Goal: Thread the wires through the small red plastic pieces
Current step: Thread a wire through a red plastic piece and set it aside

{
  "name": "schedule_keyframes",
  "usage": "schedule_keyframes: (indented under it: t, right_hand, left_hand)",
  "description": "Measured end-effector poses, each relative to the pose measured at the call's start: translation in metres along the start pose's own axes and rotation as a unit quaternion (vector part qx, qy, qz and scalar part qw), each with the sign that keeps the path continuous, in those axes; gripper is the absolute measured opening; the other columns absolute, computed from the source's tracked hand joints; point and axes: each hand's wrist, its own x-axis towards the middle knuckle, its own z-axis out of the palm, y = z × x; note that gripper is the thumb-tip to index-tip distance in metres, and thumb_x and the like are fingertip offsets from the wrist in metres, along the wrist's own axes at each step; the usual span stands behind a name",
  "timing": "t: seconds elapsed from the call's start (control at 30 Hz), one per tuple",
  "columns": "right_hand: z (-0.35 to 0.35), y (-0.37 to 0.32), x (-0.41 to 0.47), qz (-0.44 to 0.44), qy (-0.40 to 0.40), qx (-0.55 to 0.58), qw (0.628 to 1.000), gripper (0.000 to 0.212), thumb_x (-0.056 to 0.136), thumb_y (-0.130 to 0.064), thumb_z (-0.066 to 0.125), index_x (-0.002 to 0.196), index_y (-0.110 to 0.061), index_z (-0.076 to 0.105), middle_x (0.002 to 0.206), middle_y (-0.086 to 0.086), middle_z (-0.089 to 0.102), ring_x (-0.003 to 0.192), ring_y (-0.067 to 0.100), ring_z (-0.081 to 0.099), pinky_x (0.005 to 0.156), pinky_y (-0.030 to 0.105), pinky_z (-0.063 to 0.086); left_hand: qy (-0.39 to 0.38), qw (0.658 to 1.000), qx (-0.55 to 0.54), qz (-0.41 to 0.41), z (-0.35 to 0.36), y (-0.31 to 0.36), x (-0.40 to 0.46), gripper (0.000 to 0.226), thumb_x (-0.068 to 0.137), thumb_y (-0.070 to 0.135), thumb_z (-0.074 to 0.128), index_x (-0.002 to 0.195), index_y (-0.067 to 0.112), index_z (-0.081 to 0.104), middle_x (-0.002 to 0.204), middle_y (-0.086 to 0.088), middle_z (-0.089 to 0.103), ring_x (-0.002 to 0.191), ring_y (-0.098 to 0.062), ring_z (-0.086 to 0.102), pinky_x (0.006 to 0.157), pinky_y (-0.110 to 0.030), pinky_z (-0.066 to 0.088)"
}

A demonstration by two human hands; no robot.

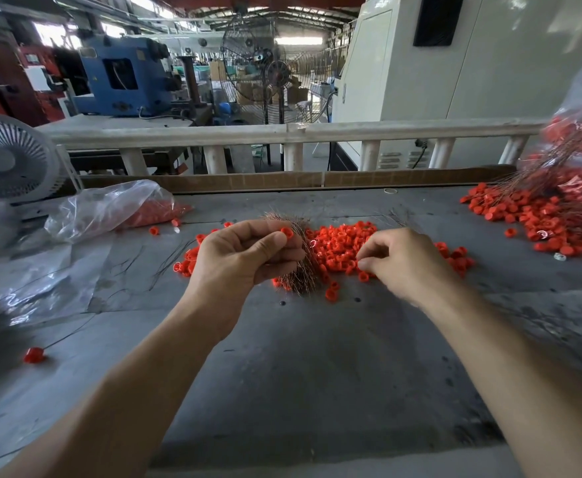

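Observation:
My left hand grips a bundle of thin coppery wires and pinches one small red plastic piece between thumb and forefinger. A loose heap of red pieces lies on the grey table behind both hands. My right hand is down at the heap's right side, fingers curled; its fingertips pinch at a red piece on the table. Whether that piece is lifted cannot be told.
A big pile of red pieces with wires through them spills from a clear bag at the far right. A clear plastic bag of red pieces and a white fan stand at the left. One threaded piece lies near left. A cardboard strip edges the table's back.

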Motion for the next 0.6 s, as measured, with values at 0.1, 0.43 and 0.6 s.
schedule_keyframes:
  t: [0.1, 0.43, 0.6]
  right_hand:
    - [0.003, -0.008, -0.002, -0.061, -0.030, -0.023, 0.997, 0.012, 0.085, -0.026, 0.081, 0.082, -0.035, 0.072, 0.085, -0.015, 0.066, 0.080, 0.008, 0.061, 0.069, 0.028, 0.047]
    - [0.009, -0.018, -0.002, -0.087, -0.005, -0.113, 0.990, 0.007, 0.094, -0.029, 0.071, 0.088, -0.026, 0.069, 0.100, -0.007, 0.061, 0.097, 0.016, 0.058, 0.086, 0.035, 0.048]
    - [0.008, -0.013, 0.002, -0.067, 0.006, 0.010, 0.998, 0.012, 0.097, -0.027, 0.067, 0.085, -0.027, 0.065, 0.090, -0.011, 0.067, 0.084, 0.011, 0.062, 0.074, 0.031, 0.048]
  left_hand:
    - [0.001, 1.000, 0.009, 0.001, 0.000, 0.000, 0.000, 0.030, 0.082, 0.015, 0.071, 0.108, 0.001, 0.071, 0.103, -0.021, 0.076, 0.095, -0.033, 0.075, 0.078, -0.032, 0.063]
    - [-0.002, 1.000, 0.019, -0.003, 0.003, 0.001, -0.001, 0.027, 0.083, 0.014, 0.070, 0.106, 0.002, 0.072, 0.100, -0.021, 0.076, 0.093, -0.032, 0.076, 0.076, -0.031, 0.062]
    - [-0.004, 1.000, 0.021, -0.003, 0.004, 0.000, -0.002, 0.023, 0.085, 0.012, 0.069, 0.106, 0.002, 0.072, 0.099, -0.021, 0.076, 0.092, -0.032, 0.076, 0.075, -0.030, 0.062]
